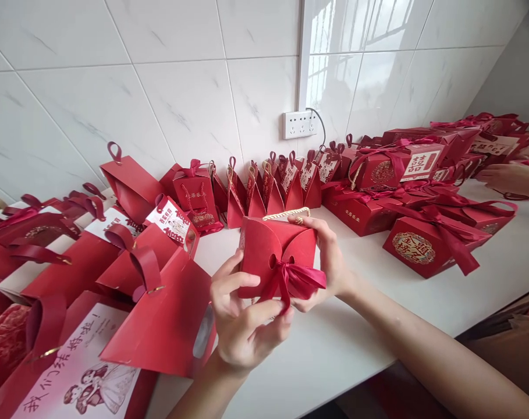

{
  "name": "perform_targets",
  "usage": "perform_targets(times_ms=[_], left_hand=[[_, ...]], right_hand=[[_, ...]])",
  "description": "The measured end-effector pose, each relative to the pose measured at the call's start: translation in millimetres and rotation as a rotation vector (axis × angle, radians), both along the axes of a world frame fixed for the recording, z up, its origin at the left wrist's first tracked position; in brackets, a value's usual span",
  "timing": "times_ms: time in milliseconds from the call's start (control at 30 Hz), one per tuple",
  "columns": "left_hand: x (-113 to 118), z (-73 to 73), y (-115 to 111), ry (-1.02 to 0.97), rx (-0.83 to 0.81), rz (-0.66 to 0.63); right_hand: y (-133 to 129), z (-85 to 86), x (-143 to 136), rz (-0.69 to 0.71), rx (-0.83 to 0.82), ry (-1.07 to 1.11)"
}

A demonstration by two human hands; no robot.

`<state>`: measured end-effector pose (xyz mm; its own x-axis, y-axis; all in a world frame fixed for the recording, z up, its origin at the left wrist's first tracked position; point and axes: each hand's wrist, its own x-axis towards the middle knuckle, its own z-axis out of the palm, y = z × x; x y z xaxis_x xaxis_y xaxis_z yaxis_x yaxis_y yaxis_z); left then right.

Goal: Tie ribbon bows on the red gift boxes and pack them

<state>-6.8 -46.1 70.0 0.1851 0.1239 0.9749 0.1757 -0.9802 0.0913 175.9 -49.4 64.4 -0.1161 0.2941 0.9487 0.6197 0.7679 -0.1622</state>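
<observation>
In the head view a small red gift box (286, 238) is held above the white table, its curved top flaps closed toward me. A dark pink satin ribbon (305, 278) comes out of two round holes in the flaps, tied or crossed at the middle. My left hand (242, 314) grips the box's left side, with thumb and a finger pinching a hanging ribbon end. My right hand (329, 262) wraps the right side. A cream twisted cord handle (286, 214) shows along the box's far edge, by my right fingers.
Red boxes with loop handles (159, 314) crowd the left side. A row of small upright boxes (273, 189) lines the tiled wall, below a power strip (299, 124). Ribboned boxes (421, 244) are stacked at the right. Another person's hand (508, 179) reaches in there.
</observation>
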Motion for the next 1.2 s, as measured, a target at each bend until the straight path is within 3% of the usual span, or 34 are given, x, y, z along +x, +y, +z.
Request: perform_targets(times_ms=[867,1200], left_hand=[[-0.3,-3.6,0.9,0.010,-0.023,-0.016],[2.6,-3.6,-0.7,-0.027,-0.020,-0.011]], right_hand=[[3.9,-1.8,1.0,-0.015,0.008,-0.017],[3.5,-1.6,0.7,0.067,0.002,-0.003]])
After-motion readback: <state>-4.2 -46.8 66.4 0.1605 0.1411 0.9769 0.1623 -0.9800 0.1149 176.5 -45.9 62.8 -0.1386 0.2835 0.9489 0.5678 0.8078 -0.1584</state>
